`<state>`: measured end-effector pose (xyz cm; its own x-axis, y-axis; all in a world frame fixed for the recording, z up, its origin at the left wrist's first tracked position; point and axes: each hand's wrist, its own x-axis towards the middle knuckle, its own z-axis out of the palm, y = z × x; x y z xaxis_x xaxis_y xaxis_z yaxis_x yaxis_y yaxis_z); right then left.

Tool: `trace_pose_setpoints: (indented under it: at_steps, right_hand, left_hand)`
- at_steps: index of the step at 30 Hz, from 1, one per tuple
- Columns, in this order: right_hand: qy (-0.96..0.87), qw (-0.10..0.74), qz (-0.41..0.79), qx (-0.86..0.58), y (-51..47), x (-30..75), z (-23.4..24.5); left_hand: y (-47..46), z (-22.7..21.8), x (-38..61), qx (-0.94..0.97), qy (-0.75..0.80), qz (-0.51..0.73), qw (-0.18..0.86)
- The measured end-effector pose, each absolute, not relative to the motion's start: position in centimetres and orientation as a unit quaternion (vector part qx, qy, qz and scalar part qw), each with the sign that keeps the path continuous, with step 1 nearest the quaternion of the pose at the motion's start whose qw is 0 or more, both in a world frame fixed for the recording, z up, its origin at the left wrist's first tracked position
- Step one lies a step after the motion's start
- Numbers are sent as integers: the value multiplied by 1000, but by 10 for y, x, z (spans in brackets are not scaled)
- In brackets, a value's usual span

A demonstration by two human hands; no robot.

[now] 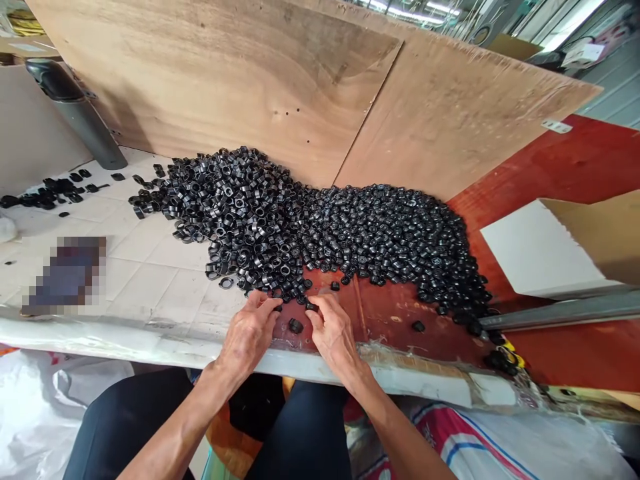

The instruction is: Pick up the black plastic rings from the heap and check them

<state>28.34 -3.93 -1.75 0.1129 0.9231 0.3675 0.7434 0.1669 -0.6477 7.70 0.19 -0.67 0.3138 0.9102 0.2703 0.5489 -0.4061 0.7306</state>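
Note:
A big heap of small black plastic rings and caps [310, 220] lies across the work table, against leaning plywood boards. My left hand [250, 333] rests at the near edge of the heap, fingers curled and pinched on a small black part. My right hand [333, 330] sits beside it, fingertips pinched on another small black piece [311, 307]. One loose black cap [295, 326] lies on the table between my two hands. Both forearms reach up from my lap.
Plywood boards [280, 87] lean behind the heap. A grey tube [83, 117] stands at the far left near a few scattered black parts [47, 195]. An open cardboard box [565, 247] and a metal bar [565, 311] lie at the right. Plastic sacks [500, 440] sit below the table edge.

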Motion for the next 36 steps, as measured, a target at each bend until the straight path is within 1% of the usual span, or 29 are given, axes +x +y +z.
trace_pose_setpoints:
  at_steps: [4, 9, 11, 13, 15, 18, 22, 25, 28, 30, 32, 33, 36]
  right_hand:
    - [-671, 366, 123, -633, -44, 275, -16]
    - [-751, 331, 180, -542, -57, 262, -4]
    - [-740, 343, 201, -543, -59, 259, -2]
    - [-695, 374, 232, -568, -58, 258, -2]
    - [-641, 407, 265, -594, -56, 258, -2]
    - [-582, 433, 299, -620, -52, 259, -1]
    - [-558, 441, 320, -626, -51, 259, 2]
    - [-547, 441, 340, -625, -51, 259, 3]
    - [-491, 463, 410, -613, -50, 257, 3]
    - [-441, 487, 470, -590, -50, 252, 5]
    - [-417, 504, 502, -565, -48, 247, 8]
    - [-422, 512, 500, -556, -47, 244, 9]
    - [-458, 531, 453, -551, -44, 236, 14]
  left_hand:
    - [2, -4, 80, 772, 487, 320, 254]
    - [-1, -8, 73, 758, 470, 340, 300]
    - [-2, -9, 71, 749, 475, 349, 304]
    - [-3, -9, 71, 740, 491, 352, 296]
    - [-5, -6, 73, 733, 510, 345, 291]
    - [-6, 1, 76, 727, 522, 323, 307]
    - [-4, 7, 76, 702, 512, 316, 381]
    - [1, 8, 73, 634, 515, 336, 469]
    - [3, 9, 69, 516, 495, 366, 596]
    - [4, 11, 67, 446, 480, 378, 654]
    - [3, 13, 66, 409, 474, 387, 677]
    - [3, 14, 65, 399, 471, 390, 683]
    - [1, 16, 63, 393, 459, 388, 696]
